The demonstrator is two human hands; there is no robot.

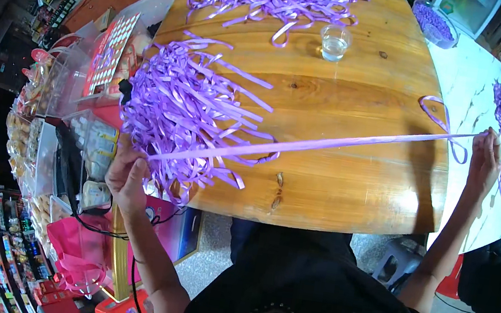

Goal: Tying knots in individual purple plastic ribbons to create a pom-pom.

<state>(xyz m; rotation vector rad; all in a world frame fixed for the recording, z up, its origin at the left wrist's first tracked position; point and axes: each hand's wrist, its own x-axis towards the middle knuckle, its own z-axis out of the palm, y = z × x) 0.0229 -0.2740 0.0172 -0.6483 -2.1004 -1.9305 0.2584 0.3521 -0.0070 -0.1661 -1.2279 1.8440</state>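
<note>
Ribbon (329, 142) is taut across table (360, 197), left edge to right edge | left hand (127, 176): finger and thumb together on it | right hand (485, 162): pinches it also | seems light, soft, slippery; best held flat, firmly

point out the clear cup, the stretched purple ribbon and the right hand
Clear cup (335, 44): head view, on the middle of its side wall
Stretched purple ribbon (316, 144): head view, on its flat face near mid-length
Right hand (486, 159): head view, on the middle of the hand
</note>
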